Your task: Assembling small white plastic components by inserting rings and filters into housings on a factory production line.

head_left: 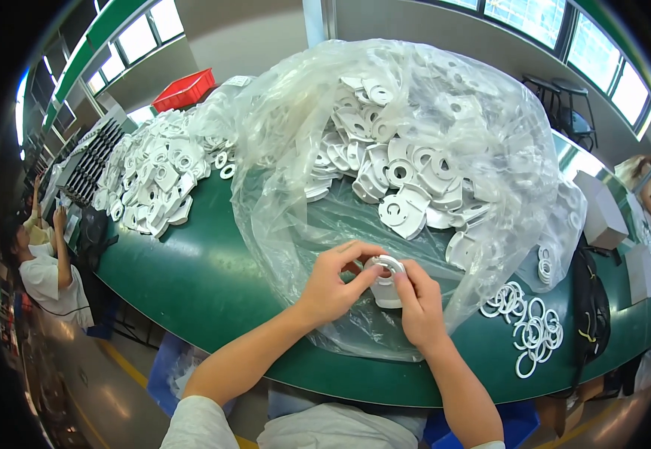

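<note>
A small white plastic part with a round ring-shaped top (387, 294) is held between my two hands, over the near edge of a clear plastic bag (280, 224). My left hand (334, 280) grips its left side, with the thumb at the ring's opening. On its right side, the fingers of my right hand (421, 299) close round it. Beyond my hands, many similar white plastic parts (407, 209) spill from the bag's open mouth. Loose white rings (538, 333) lie on the green table to the right of my right hand.
On the green table (183, 277), another heap of white parts (153, 176) lies at the left, near a red crate (183, 90). A black bag (588, 307) and a white box (600, 209) stand at the right. A blue bin (162, 374) is below the front edge. People work at both sides.
</note>
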### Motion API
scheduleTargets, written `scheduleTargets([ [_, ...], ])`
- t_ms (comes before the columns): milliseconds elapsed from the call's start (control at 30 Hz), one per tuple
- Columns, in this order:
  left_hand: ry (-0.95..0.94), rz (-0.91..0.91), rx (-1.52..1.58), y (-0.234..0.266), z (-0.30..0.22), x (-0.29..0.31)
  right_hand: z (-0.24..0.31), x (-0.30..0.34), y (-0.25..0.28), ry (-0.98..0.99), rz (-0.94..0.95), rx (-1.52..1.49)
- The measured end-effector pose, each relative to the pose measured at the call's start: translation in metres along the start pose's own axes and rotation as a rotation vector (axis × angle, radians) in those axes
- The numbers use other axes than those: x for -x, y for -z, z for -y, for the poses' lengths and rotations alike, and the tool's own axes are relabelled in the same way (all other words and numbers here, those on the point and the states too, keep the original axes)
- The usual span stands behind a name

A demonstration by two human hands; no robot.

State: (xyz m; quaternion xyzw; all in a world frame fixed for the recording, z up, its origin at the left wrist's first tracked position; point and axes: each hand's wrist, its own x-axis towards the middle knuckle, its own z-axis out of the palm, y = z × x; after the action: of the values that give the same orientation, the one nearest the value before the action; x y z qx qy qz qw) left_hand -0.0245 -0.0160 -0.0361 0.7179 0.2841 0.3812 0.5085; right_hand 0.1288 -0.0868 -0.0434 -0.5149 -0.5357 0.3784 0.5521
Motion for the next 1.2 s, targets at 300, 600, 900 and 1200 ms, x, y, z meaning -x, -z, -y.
scheduleTargets([
  [300, -0.499, -0.109, -0.35, -0.001, -0.014, 0.008, 0.012, -0.002, 0.004, 0.575, -0.144, 0.417],
  [600, -0.713, -0.147, -0.398, -0.002, -0.017, 0.014, 0.013, 0.0, 0.007, 0.75, -0.158, 0.459],
  [900, -0.799, -0.178, -0.441, -0.001, -0.026, 0.017, 0.015, 0.003, 0.008, 0.821, -0.139, 0.464],
  [1200, 0.238, -0.071, 0.241, 0.003, 0.002, 0.004, -0.008, 0.005, -0.006, -0.227, 0.232, -0.457],
])
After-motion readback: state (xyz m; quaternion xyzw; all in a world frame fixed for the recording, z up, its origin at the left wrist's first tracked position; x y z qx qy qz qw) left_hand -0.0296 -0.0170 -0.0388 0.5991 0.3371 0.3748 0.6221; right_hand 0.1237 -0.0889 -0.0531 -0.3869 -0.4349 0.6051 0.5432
